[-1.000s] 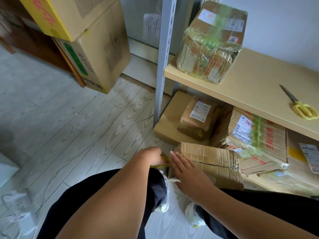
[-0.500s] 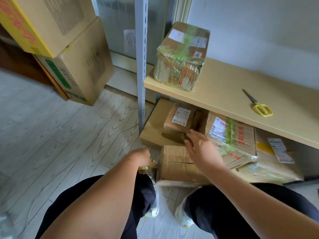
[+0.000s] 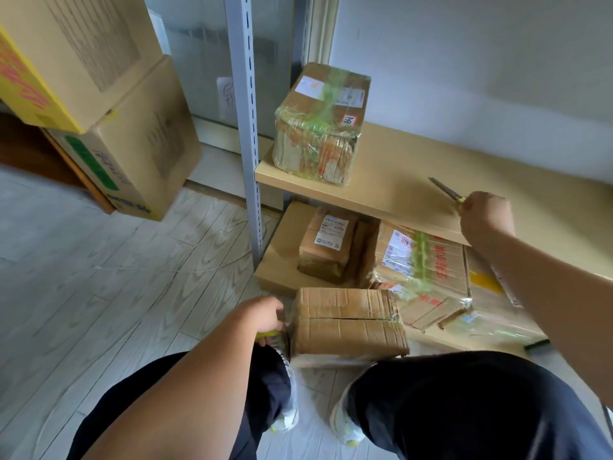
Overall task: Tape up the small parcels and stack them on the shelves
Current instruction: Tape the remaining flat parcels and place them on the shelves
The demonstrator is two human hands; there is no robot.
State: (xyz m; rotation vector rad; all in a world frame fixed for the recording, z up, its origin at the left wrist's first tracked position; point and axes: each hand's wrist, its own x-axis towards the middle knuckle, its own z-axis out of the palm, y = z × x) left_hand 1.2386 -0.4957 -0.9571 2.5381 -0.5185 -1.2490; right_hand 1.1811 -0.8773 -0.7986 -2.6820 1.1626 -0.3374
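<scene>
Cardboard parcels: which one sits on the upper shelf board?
The brown cardboard parcel wrapped in green-tinted tape, alone at the left end of the upper wooden shelf board. The others sit on the bottom board or floor.

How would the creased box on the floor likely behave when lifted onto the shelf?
The box looks soft: its creased, worn cardboard would probably flex. The top seam gapes, so flaps may lift. Flat faces suggest it won't roll on the shelf.

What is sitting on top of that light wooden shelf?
On the shelf sit a green-taped parcel and scissors, whose handles the right hand covers and grips.
</scene>
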